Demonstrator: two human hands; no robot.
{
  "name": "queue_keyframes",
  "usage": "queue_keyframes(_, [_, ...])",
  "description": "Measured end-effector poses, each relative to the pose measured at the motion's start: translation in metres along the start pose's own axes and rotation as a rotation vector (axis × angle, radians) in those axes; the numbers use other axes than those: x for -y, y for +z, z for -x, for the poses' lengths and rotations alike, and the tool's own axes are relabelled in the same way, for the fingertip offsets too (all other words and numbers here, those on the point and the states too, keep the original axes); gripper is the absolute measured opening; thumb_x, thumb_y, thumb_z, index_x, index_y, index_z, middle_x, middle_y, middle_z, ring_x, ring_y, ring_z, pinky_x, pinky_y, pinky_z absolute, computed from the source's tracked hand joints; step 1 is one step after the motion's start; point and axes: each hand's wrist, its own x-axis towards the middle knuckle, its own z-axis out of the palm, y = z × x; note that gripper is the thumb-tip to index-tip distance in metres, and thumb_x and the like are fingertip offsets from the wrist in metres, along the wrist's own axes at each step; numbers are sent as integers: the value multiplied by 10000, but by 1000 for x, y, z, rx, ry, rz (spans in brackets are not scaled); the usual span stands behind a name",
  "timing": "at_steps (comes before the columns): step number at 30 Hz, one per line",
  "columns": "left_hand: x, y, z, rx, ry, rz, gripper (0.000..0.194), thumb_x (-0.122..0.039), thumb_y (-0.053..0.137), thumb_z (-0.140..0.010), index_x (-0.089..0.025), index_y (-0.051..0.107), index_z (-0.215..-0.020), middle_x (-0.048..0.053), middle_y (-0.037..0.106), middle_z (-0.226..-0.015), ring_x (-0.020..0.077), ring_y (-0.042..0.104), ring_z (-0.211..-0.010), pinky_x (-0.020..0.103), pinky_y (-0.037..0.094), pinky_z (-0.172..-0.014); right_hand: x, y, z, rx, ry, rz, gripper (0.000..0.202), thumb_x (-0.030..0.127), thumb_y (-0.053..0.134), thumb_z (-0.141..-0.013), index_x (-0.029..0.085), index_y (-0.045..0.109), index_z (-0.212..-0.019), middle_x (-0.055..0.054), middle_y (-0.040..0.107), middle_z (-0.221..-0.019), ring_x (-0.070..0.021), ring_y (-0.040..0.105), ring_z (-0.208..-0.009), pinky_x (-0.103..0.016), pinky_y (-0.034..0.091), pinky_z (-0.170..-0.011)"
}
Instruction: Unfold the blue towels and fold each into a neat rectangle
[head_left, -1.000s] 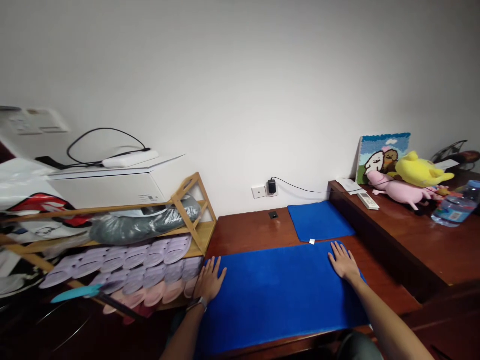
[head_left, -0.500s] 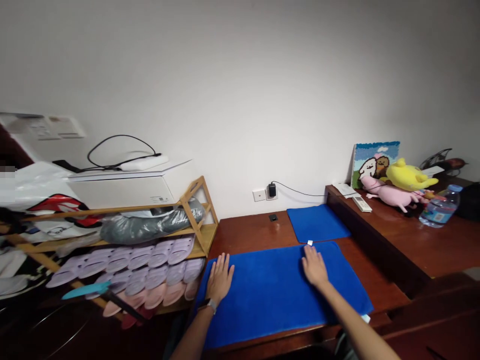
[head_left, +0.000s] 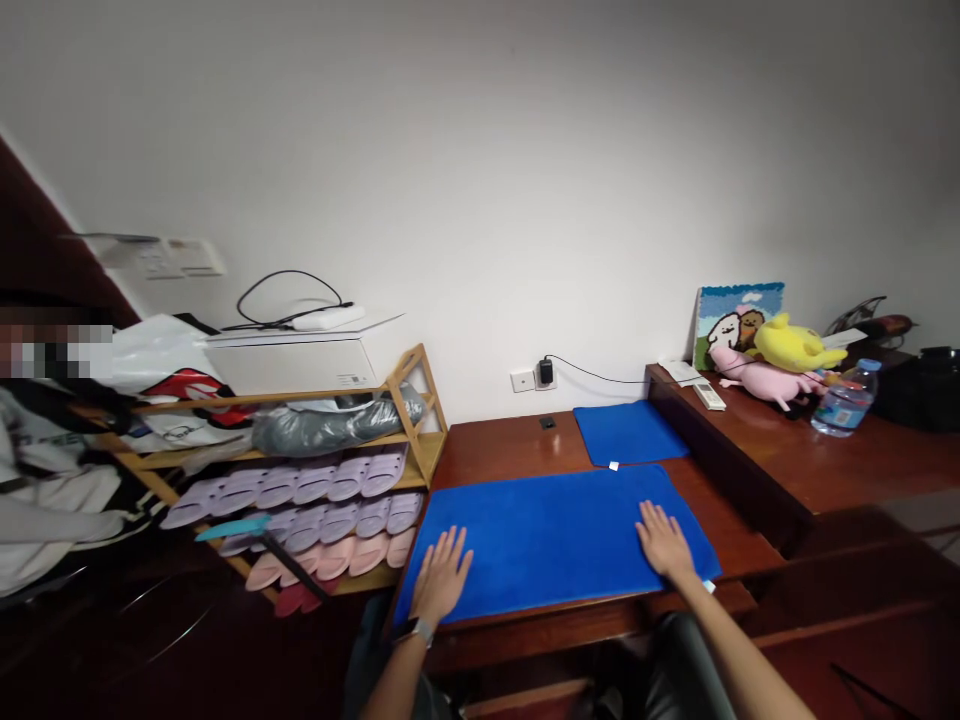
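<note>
Large blue cloth (head_left: pixel 555 540) lies on the desk (head_left: pixel 495 447), near edge along its front. Left hand (head_left: pixel 441 580) rests palm down at its left end, right hand (head_left: pixel 664 542) palm down toward the right end — fingers slightly spread, pinching nothing. Wide placement probably keeps the fabric flat and steady. Small blue cloth (head_left: pixel 630 433) lies behind, likely leaving working room. Counts: two cloths, one yellow plush (head_left: pixel 793 345), one pink plush (head_left: pixel 761 378), one bottle (head_left: pixel 846 402); slippers (head_left: pixel 349 478) overlap, can't total.
</note>
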Motion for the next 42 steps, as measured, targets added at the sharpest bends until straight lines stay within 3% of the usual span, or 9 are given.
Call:
queue_keyframes(3, [42,-4,14,-12,-65,-47,666,-498,324,-1089,-221,396,-1691,103,357,-1764,294,314,-1647,548,251,-1345,-62,-1,4,-10,92,0,726,441,169,-1071,168,309,-1728,-64,268,-1792,-277,218,-1671,-472,185,-1360])
queue_keyframes(6, [48,-4,19,-18,-84,-53,680,-477,323,-1078,-168,418,-1676,138,374,-1753,308,330,-1640,557,267,-1335,-80,4,6,-26,103,-15,739,458,149,-1069,164,281,-1735,-60,266,-1800,-267,203,-1675,-464,180,-1361])
queue_keyframes(16, [40,-6,21,-161,-92,-2,654,-408,337,-1036,-104,563,-1568,156,532,-1663,286,464,-1571,483,316,-1327,-84,18,-5,-43,94,-14,766,487,111,-1072,135,258,-1736,-61,238,-1807,-267,197,-1677,-496,154,-1360])
queue_keyframes(26, [36,-16,27,-308,-228,83,514,-285,406,-979,-133,754,-1324,146,730,-1456,274,634,-1421,421,453,-1248,-82,17,-2,-63,83,-18,767,495,103,-1072,147,285,-1731,-47,260,-1802,-254,210,-1674,-480,162,-1360])
queue_keyframes(31, [35,-21,27,-327,-255,132,453,-258,469,-943,-180,772,-1270,123,752,-1425,262,643,-1409,388,453,-1237,-81,15,1,-86,89,-27,746,485,125,-1082,154,300,-1728,-54,282,-1795,-256,227,-1669,-494,174,-1357])
queue_keyframes(42, [31,-22,28,-388,-231,192,420,-258,470,-925,-209,783,-1201,124,798,-1323,289,686,-1349,438,478,-1217,-78,6,7,-78,96,-47,735,475,139,-1084,159,304,-1727,-52,292,-1791,-256,225,-1670,-506,173,-1359])
